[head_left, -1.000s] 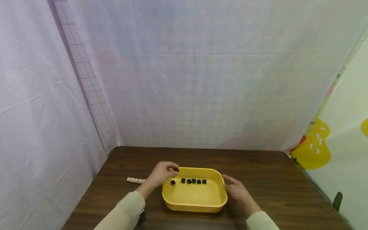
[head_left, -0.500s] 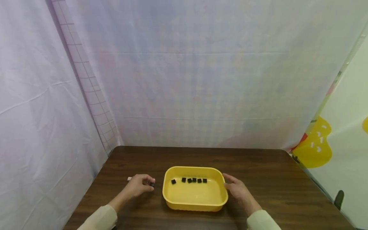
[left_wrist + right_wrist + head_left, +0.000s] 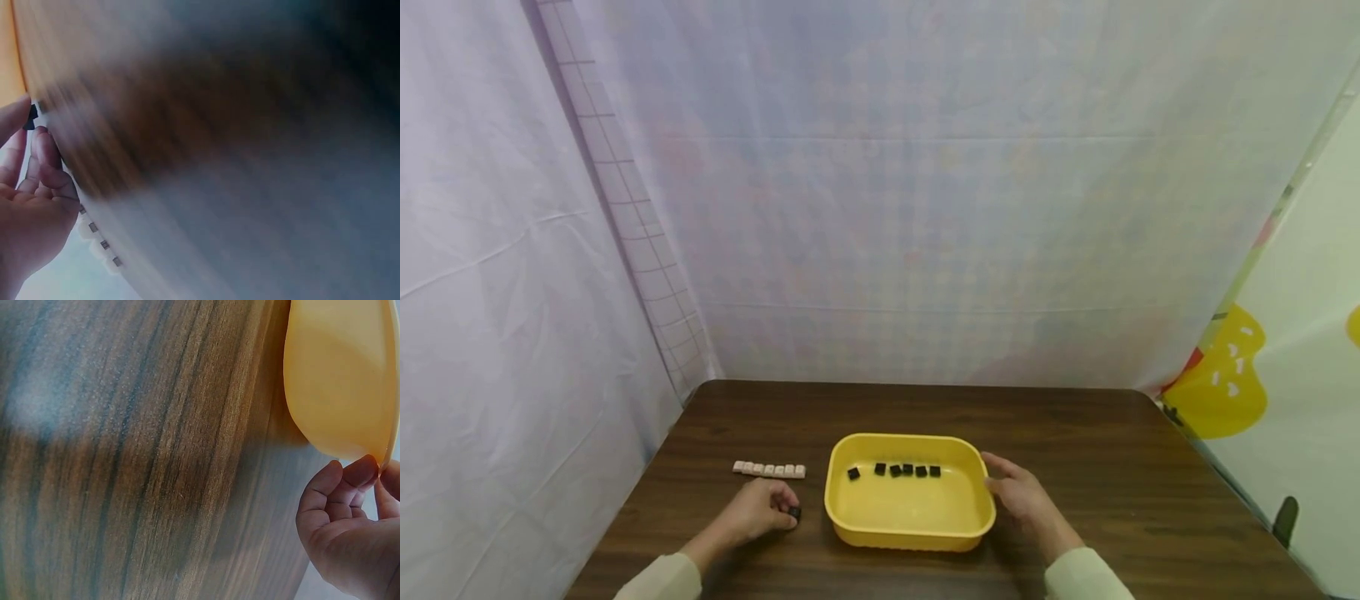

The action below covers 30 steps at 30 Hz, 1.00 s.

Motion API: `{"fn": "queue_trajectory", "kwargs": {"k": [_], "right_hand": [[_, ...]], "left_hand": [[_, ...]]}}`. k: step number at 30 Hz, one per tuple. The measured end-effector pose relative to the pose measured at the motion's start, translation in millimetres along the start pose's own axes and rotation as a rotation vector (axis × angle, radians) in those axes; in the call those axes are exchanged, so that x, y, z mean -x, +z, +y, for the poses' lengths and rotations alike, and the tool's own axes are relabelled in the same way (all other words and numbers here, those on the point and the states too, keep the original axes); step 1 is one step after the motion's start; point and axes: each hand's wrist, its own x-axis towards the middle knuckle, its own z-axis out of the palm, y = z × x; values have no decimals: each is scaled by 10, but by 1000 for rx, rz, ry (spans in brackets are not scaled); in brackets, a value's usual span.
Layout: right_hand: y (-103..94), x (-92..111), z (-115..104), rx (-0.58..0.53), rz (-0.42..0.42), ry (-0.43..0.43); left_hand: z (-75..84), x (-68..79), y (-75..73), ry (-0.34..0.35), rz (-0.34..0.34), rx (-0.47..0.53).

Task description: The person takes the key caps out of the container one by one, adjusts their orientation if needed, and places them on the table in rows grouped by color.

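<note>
My left hand (image 3: pixel 756 510) is low over the table, left of the yellow basin (image 3: pixel 910 533), pinching a small black keycap (image 3: pixel 794 513) between thumb and fingers. In the left wrist view the same black keycap (image 3: pixel 30 117) shows between the fingertips. Just beyond that hand, white keycaps (image 3: pixel 769 470) lie side by side in a row. Inside the basin sit several black keycaps (image 3: pixel 907 470), most in a loose line near its far wall and one apart at the left. My right hand (image 3: pixel 1022 498) grips the basin's right rim, its thumb over the edge, fingers outside.
The dark wood-grain table (image 3: pixel 1075 450) carries everything. A pale curtain (image 3: pixel 910 250) hangs behind its far edge, and a white sheet (image 3: pixel 512 292) hangs on the left.
My left hand has moved left from above the basin, with a black keycap in its fingers, then down nearer me, uncovering the white row. My right hand has stayed on the rim.
</note>
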Motion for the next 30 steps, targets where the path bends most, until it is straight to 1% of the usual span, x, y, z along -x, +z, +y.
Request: {"fn": "queue_trajectory", "kwargs": {"k": [3,10,13,18,21,23,26,30], "right_hand": [[-1,-2,-2,4,0,2],[-2,-1,-2,-13,1,19],[-1,6,3,-12,3,6],[0,10,3,-8,6,-1],[0,4,2,-4,5,-1],[1,-1,3,1,5,-1],[1,-2,2,-2,5,2],[1,4,-6,-6,5,2]], "left_hand": [[-10,0,0,7,0,-4],[-23,-4,-6,25,3,-49],[-9,3,-6,30,9,-40],[21,12,-32,18,-11,-22],[50,-5,-69,25,-9,-35],[87,-34,-99,39,9,-39],[178,-104,-127,49,52,-43],[379,-244,-89,35,99,-43]]}}
